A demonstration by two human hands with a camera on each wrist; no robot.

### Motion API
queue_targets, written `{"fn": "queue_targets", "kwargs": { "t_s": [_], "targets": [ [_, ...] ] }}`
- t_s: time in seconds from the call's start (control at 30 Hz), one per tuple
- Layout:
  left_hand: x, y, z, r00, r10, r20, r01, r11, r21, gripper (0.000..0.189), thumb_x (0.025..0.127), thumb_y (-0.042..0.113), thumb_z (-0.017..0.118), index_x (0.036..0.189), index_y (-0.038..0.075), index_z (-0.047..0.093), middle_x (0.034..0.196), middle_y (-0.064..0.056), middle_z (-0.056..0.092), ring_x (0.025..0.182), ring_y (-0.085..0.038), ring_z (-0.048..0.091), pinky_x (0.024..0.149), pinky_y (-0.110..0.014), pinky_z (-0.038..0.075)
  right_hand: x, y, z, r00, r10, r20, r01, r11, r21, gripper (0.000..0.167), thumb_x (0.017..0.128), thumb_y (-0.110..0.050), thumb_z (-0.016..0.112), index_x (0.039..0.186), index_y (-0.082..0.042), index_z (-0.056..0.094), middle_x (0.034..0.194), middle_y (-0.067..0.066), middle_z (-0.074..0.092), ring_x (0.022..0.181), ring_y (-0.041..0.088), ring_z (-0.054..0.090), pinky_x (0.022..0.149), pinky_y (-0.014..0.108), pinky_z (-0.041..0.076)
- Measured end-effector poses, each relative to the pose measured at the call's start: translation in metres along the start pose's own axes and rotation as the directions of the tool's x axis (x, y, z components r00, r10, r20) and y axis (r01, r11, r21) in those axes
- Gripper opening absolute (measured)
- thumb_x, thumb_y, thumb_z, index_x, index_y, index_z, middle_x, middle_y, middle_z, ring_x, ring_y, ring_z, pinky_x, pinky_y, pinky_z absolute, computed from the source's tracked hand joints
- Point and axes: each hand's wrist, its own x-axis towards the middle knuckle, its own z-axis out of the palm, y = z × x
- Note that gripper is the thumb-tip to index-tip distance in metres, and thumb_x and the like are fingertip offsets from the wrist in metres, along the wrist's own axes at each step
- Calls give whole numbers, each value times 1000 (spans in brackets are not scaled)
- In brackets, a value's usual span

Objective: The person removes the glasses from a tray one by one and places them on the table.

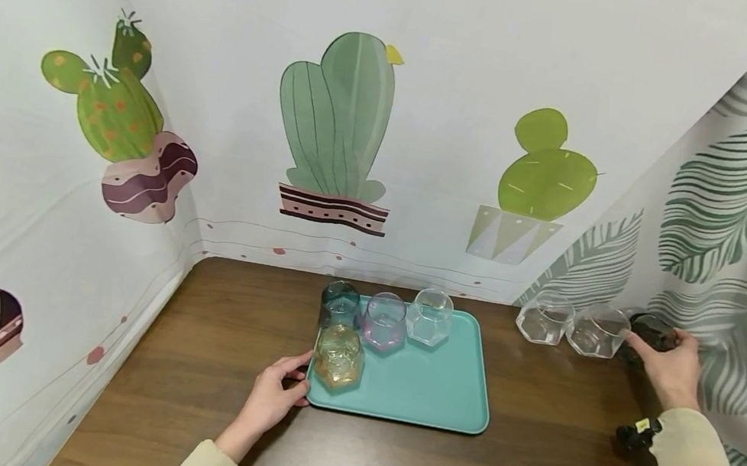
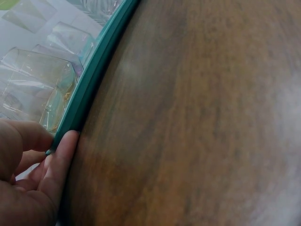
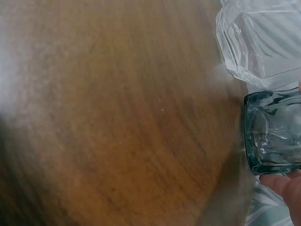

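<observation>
My left hand (image 1: 272, 394) pinches the left edge of a turquoise tray (image 1: 424, 396), thumb and fingers at its rim in the left wrist view. On the tray stand an amber glass (image 1: 338, 364) close to that hand, a dark teal glass (image 1: 339, 307), a pinkish-purple glass (image 1: 384, 325) and a clear glass (image 1: 430, 320). At the far right my right hand (image 1: 672, 371) grips a dark tinted glass (image 1: 652, 334) around its sides. In the right wrist view this glass (image 3: 275, 134) looks blue-grey, its base near the tabletop.
Two clear glasses, one (image 1: 600, 333) right beside the gripped glass and another (image 1: 545, 322) to its left, stand at the back right. A brown wooden table (image 1: 544, 437) lies under everything. Printed cloth (image 1: 437, 156) with cactus and leaf patterns hangs behind and at the sides.
</observation>
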Motion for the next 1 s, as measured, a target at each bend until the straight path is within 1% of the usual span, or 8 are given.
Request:
{"fn": "queue_targets", "kwargs": {
  "t_s": [0.13, 0.3, 0.43, 0.63, 0.8, 0.83, 0.9, 1.0],
  "targets": [
    [-1, 1, 1, 1000, 13, 8, -13, 1000, -6, 49, 88, -13, 68, 137, -8, 63, 122, -21, 62, 98, -24, 61, 60, -31, 67, 1, 2, -1, 1000, 5, 3, -5, 1000, -1, 101, 97, -46, 64, 160, 12, 10, 158, 41, 25, 143, 58, 30, 119, 68, 32],
    [0, 2, 1, 999, 36, 8, -36, 999, 17, 50, 88, -14, 67, 137, -8, 64, 120, -22, 63, 95, -19, 61, 60, -30, 66, 2, 1, -1, 1000, -10, 21, 10, 1000, -1, 101, 99, -47, 62, 159, 13, 7, 157, 43, 24, 141, 59, 30, 115, 71, 34],
    [2, 2, 0, 1000, 31, 7, -31, 999, 16, 50, 88, -13, 67, 137, -6, 64, 120, -20, 64, 94, -18, 62, 60, -29, 66, 2, 1, -3, 999, -24, 40, 24, 1000, 5, 102, 100, -47, 61, 159, 14, 5, 156, 44, 23, 140, 60, 30, 113, 72, 35],
    [1, 2, 0, 1000, 29, 10, -29, 1000, -6, 51, 88, -14, 66, 138, -7, 63, 122, -21, 63, 97, -23, 62, 61, -31, 67, 2, 2, -3, 993, -94, 70, 92, 995, 22, 100, 101, -44, 60, 158, 17, 5, 154, 47, 21, 138, 62, 30, 108, 74, 36],
    [0, 1, 0, 1000, 26, 4, -26, 1000, -10, 51, 88, -15, 67, 138, -9, 62, 124, -23, 62, 99, -26, 62, 60, -33, 67, -2, 6, 2, 987, -155, 50, 154, 988, 17, 93, 101, -40, 61, 158, 16, 12, 149, 46, 28, 131, 59, 36, 100, 73, 39],
    [-1, 1, 0, 1000, 23, 2, -23, 1000, -11, 51, 87, -15, 67, 138, -9, 62, 124, -23, 62, 99, -26, 62, 61, -33, 67, -3, 7, 2, 984, -171, 47, 171, 985, 16, 91, 101, -40, 62, 158, 15, 15, 148, 45, 31, 127, 57, 40, 97, 65, 46],
    [-1, 0, 0, 1000, 18, -3, -18, 1000, -10, 51, 87, -15, 67, 138, -9, 62, 124, -23, 63, 99, -26, 62, 60, -33, 67, -7, 8, 2, 985, -163, 50, 161, 986, 31, 92, 102, -40, 61, 160, 13, 13, 153, 44, 27, 133, 57, 39, 101, 65, 47],
    [-1, -1, -1, 1000, 25, -2, -25, 1000, -5, 51, 87, -15, 67, 138, -10, 62, 124, -23, 63, 98, -24, 62, 60, -32, 67, -11, 11, 1, 991, -120, 53, 118, 992, 43, 95, 102, -42, 59, 162, 10, 6, 160, 42, 18, 142, 58, 33, 110, 66, 44]
  ]
}}
